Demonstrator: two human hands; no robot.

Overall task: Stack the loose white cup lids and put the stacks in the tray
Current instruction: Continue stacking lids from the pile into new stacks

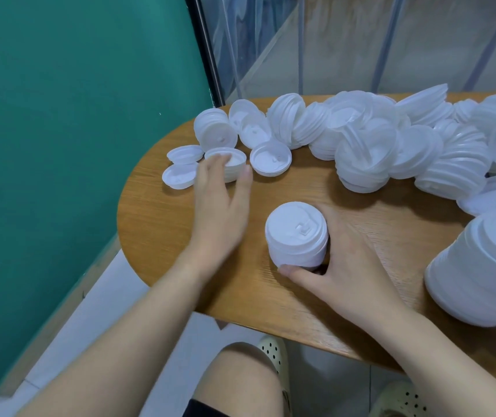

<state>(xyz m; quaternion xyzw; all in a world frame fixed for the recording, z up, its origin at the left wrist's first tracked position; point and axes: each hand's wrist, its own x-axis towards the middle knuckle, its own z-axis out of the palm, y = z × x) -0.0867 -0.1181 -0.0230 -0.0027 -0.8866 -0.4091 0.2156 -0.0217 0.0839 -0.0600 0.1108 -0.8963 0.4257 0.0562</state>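
right hand grips a lid stack; left hand, fingers straight, touches a loose lid.

Desk: wood-grain top, rounded end. Wall: teal green, left side. Black post at the wall's edge. Clear plastic sheeting hanging behind the desk. Floor: pale grey, smooth, evenly lit.

Bare forearms without sleeves, dark shorts, and cream perforated clogs on both feet.
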